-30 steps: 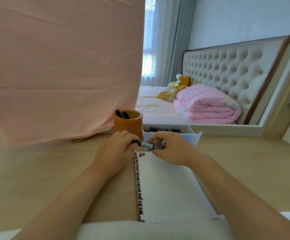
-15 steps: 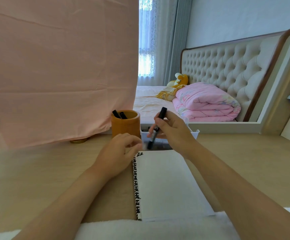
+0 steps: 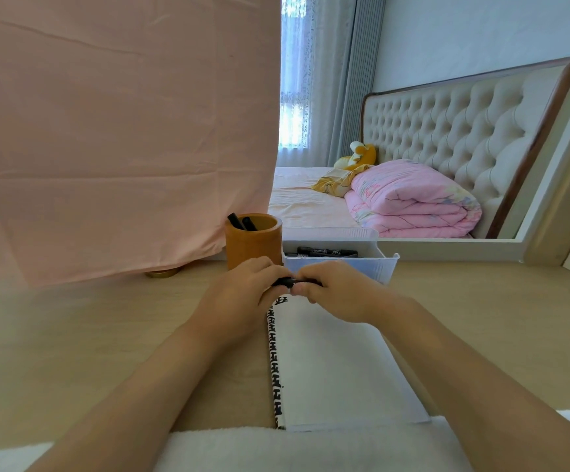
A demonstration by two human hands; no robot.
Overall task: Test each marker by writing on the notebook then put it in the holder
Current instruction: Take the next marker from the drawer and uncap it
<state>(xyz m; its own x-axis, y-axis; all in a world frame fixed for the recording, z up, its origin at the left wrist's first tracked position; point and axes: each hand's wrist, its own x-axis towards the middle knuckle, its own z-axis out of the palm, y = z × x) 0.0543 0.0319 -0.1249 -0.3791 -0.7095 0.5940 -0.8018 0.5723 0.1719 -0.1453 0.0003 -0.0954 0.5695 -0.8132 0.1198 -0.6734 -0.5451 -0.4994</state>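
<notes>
I hold one black marker [image 3: 288, 282] level between both hands, just over the far end of the notebook [image 3: 331, 369]. My left hand [image 3: 239, 294] curls round its left end and my right hand [image 3: 341, 292] pinches its right end. I cannot tell from here whether I am pulling the cap off or pressing it home. A column of black test marks [image 3: 274, 356] runs down the notebook's left edge, so a good deal of testing looks done. Two markers [image 3: 241, 222] stand in the brown holder [image 3: 253, 247], just beyond my left hand. The spare markers [image 3: 326, 251] lie in the white tray [image 3: 345, 267] to its right, and I judge they are untested. This marker and then those are left.
</notes>
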